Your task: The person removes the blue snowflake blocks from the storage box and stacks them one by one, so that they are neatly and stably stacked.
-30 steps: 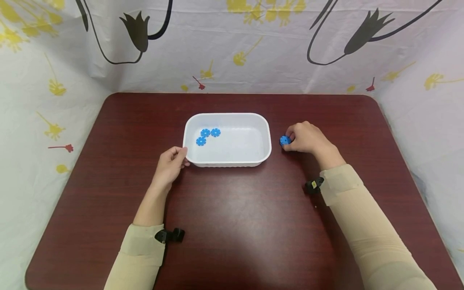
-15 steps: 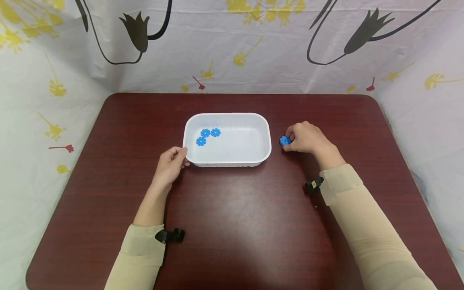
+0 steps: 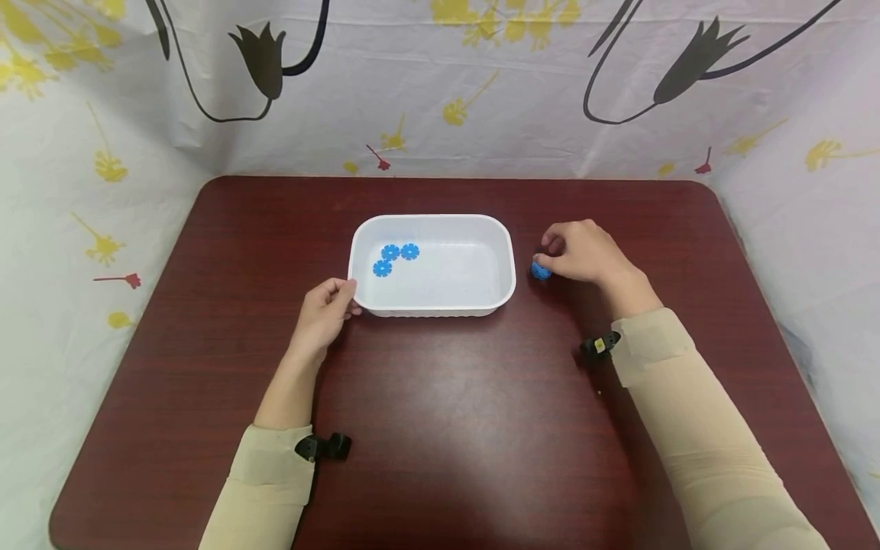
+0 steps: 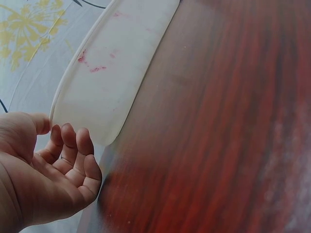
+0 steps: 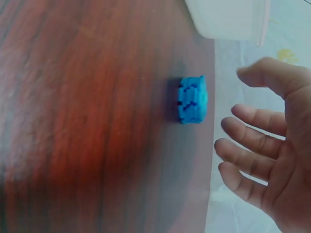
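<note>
My left hand (image 3: pixel 323 315) pinches the near left corner of a white plastic basin (image 3: pixel 461 275); in the left wrist view its thumb lies on the rim and the fingers curl below. Inside the basin, toward its left end, lie 3 blue snowflake discs (image 3: pixel 382 268). To the right of the basin, a short stack of blue snowflake discs (image 5: pixel 193 100) stands on the table. Above that stack hovers my right hand (image 3: pixel 584 250), which partly covers it in the head view. The right wrist view shows its fingers (image 5: pixel 248 155) apart from the stack and holding nothing.
The dark red wooden table (image 3: pixel 440 428) has rounded corners, and a white cloth (image 3: pixel 412 92) with flower prints hangs behind it and at both sides. A black wrist camera (image 3: pixel 323 446) sits on the left sleeve, another (image 3: pixel 598 346) on the right.
My right hand has let go of the stack of blue snowflake discs and risen slightly, with thumb and fingers spread. The stack stays on the table. My left hand has not moved.
</note>
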### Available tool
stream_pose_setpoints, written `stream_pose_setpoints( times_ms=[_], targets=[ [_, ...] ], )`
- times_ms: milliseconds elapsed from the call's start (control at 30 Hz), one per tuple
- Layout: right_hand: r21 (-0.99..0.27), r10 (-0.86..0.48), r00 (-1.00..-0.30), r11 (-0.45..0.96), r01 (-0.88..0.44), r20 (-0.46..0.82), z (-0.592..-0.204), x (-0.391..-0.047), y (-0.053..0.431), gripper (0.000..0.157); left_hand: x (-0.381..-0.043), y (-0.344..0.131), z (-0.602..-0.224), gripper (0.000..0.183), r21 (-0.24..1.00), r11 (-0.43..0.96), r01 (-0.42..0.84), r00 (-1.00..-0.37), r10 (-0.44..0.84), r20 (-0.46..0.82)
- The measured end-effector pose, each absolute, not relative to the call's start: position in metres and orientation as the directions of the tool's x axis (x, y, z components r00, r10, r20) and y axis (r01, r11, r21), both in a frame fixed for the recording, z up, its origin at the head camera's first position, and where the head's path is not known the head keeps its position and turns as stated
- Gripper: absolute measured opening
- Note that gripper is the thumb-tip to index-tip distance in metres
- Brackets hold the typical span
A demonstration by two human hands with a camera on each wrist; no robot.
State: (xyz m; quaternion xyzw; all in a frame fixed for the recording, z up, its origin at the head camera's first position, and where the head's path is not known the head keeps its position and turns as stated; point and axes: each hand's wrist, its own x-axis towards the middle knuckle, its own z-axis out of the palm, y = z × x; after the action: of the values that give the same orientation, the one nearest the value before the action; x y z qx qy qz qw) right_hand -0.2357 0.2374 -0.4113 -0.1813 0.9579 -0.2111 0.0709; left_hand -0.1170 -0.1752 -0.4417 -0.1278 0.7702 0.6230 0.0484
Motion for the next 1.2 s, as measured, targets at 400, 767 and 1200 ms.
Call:
stream_pose_setpoints(
  times_ms=[400, 767, 1200],
  targets=[
    [-0.54, -0.363, -0.929, 0.768, -0.345, 0.077, -0.403, -0.238, 0.226, 0.021, -0.117, -0.175, -0.441, 0.036, 0.946, 0.198, -0.256, -0.963, -0.136, -0.232],
    [-0.584, -0.358, -0.92, 0.717, -0.381, 0.16, -0.4, -0.24, 0.212, 0.016, -0.118, -0.175, -0.442, 0.036, 0.949, 0.19, -0.251, -0.964, -0.141, -0.227],
    [-0.617, -0.377, -0.902, 0.665, -0.421, 0.209, -0.396, -0.24, 0.188, 0.014, -0.118, -0.175, -0.444, 0.034, 0.953, 0.18, -0.244, -0.965, -0.142, -0.221]
  ],
)
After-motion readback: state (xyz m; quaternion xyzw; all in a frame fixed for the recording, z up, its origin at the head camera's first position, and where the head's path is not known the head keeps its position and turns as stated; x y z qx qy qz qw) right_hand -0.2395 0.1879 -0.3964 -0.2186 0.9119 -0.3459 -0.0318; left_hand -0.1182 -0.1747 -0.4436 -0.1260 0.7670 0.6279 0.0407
